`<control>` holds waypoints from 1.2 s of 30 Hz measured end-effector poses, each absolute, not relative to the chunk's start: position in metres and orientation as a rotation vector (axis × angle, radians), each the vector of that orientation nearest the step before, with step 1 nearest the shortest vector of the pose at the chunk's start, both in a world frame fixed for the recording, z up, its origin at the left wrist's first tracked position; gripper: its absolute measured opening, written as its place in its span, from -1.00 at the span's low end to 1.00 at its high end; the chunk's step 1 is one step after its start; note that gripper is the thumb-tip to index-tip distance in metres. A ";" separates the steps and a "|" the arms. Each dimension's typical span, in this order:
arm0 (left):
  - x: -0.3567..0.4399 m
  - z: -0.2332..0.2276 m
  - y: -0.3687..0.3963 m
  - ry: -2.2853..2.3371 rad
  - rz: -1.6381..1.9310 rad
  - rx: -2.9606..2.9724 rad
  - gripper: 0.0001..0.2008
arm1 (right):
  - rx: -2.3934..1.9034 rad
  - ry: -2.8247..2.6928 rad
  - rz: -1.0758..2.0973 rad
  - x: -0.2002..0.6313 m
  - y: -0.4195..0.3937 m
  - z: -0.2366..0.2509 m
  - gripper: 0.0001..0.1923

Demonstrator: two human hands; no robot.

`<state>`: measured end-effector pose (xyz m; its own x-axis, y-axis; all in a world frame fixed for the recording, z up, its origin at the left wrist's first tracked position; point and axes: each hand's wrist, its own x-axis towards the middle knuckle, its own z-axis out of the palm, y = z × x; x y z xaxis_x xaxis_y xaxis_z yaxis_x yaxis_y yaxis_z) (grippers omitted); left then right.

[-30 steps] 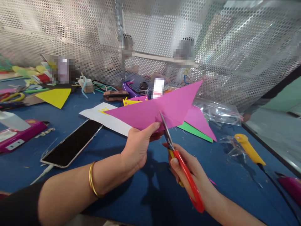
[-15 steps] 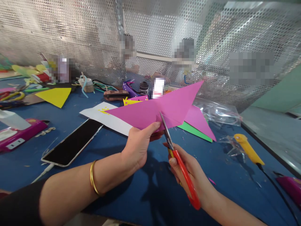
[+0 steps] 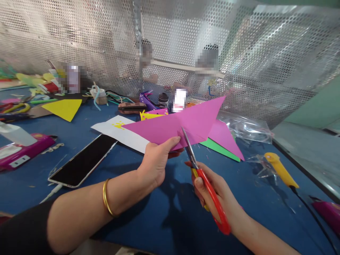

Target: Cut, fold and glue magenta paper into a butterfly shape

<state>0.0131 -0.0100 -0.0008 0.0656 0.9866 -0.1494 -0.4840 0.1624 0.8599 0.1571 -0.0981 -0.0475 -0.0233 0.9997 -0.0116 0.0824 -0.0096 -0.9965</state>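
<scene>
1. Above the blue worktop (image 3: 143, 226), a sheet of pink paper (image 3: 202, 118) is held up in the air, one pointed corner rising to the upper right and another pointing left.
2. The left hand (image 3: 156, 163) has its fingers closed on the lower edge of this paper, the thumb pressed flat on the near face and the other fingers tucked behind it.
3. The right hand (image 3: 227, 196) has its fingers curled round the red and yellow handles of the scissors (image 3: 205, 180).
4. The blades slant up to the left across the paper's lower edge, just beside the left thumb; whether one blade lies behind the paper cannot be told.
5. A gold bangle (image 3: 106, 200) circles the left forearm, below a dark sleeve (image 3: 26, 226).
6. On the worktop left of the hands lie a phone (image 3: 83, 161) with a white cable (image 3: 53, 191) at its near end, a purple power strip (image 3: 29, 152) and a white sheet (image 3: 106, 127) with yellow marks.
7. Right of the held paper, a second pink sheet (image 3: 227, 138) overlaps a green sheet (image 3: 219, 149), near a clear plastic bag (image 3: 249, 127).
8. Farther right lies a yellow-handled tool (image 3: 281, 170) with a black cord.
</scene>
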 end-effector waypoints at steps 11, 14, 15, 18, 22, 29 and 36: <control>0.015 0.000 -0.018 0.917 1.254 0.732 -0.70 | -1.283 -1.403 1.162 0.159 -0.102 -0.037 -0.46; 0.015 -0.001 -0.018 0.914 1.255 0.733 -0.68 | -1.298 -1.243 1.162 0.156 -0.099 -0.050 -0.34; 0.015 -0.001 -0.018 0.912 1.255 0.735 -0.67 | -1.300 -1.187 1.161 0.155 -0.098 -0.053 -0.31; 0.015 -0.002 -0.018 0.907 1.255 0.744 -0.66 | -1.311 -1.017 1.225 0.151 -0.096 -0.054 -0.33; 0.015 -0.001 -0.019 0.902 1.256 0.752 -0.69 | -1.320 -0.905 1.329 0.149 -0.098 -0.046 -0.40; 0.015 0.000 -0.020 0.906 1.247 0.743 -0.73 | -1.315 -0.868 1.324 0.149 -0.099 -0.044 -0.37; 0.014 -0.001 -0.019 0.864 1.223 0.750 -0.70 | -1.319 -1.041 1.250 0.150 -0.097 -0.053 -0.38</control>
<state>0.0143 -0.0190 -0.0006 0.1172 0.9814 -0.1522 -0.4714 0.1898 0.8613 0.1500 -0.0972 -0.0526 0.0951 0.9865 -0.1334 -0.0477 -0.1293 -0.9905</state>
